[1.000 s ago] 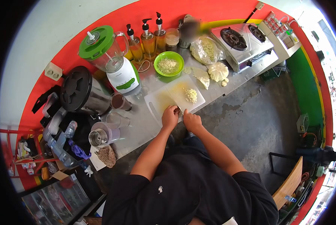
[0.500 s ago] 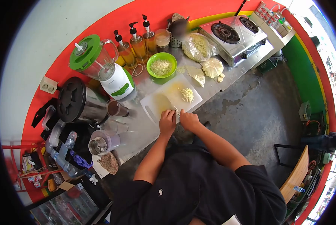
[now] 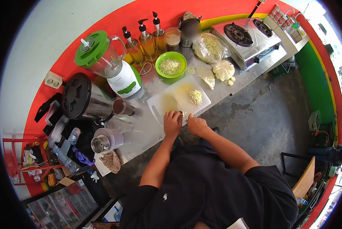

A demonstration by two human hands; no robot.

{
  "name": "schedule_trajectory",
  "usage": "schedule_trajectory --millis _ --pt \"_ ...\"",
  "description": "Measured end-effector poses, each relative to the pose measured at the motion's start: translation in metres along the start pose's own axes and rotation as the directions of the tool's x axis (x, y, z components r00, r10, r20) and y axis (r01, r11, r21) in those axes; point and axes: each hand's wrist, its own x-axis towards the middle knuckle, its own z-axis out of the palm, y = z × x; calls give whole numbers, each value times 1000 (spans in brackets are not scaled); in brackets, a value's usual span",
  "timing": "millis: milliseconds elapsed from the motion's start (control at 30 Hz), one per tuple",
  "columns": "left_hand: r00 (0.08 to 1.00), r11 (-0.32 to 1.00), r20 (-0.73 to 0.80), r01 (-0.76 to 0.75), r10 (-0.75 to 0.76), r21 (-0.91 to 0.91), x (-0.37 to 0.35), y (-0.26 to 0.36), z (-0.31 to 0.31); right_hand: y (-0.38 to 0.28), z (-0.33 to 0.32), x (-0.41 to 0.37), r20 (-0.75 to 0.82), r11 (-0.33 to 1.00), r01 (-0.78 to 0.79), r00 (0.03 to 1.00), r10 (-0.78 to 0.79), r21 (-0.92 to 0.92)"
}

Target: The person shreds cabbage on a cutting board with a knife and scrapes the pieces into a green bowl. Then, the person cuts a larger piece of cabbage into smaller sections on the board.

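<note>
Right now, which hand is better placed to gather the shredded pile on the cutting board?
Probably the right hand: it sits nearest the shredded pile on the cutting board, while the left hand rests at the board's near edge, farther left.

white cutting board (image 3: pixel 167 102), green bowl (image 3: pixel 171 58), pale yellow shreds (image 3: pixel 195 96); green-lidded blender (image 3: pixel 102 57), red wall (image 3: pixel 201 11)

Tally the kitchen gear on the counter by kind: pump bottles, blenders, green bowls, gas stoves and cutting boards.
Pump bottles: 3
Blender: 1
Green bowl: 1
Gas stove: 1
Cutting board: 1
Total: 7
</note>
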Motion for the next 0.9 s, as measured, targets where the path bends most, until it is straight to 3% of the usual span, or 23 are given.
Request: schedule_trajectory --millis 133,367,433,667,767,900 --pt "1000 1000 -2 -29 29 12 -1 -3 1 -5 5 5 -54 999 -6 998 9 52" --pt "1000 999 -5 -27 28 35 -2 -8 4 -2 4 3 3 999 39 999 -39 -15" --pt "1000 1000 -15 -10 10 15 -3 -8 5 -5 12 -2 -62 1000 5 998 -4 16" --pt "999 999 -10 32 -32 -32 1 -1 0 -5 -5 5 42 999 20 999 -18 -36" --pt "997 999 -54 52 -52 2 -1 -1 4 -6 8 -1 11 1000 -13 1000 13 -19" --pt "994 996 -65 88 -89 -19 -1 2 3 -6 -5 12 55 997 74 996 -73 -19"
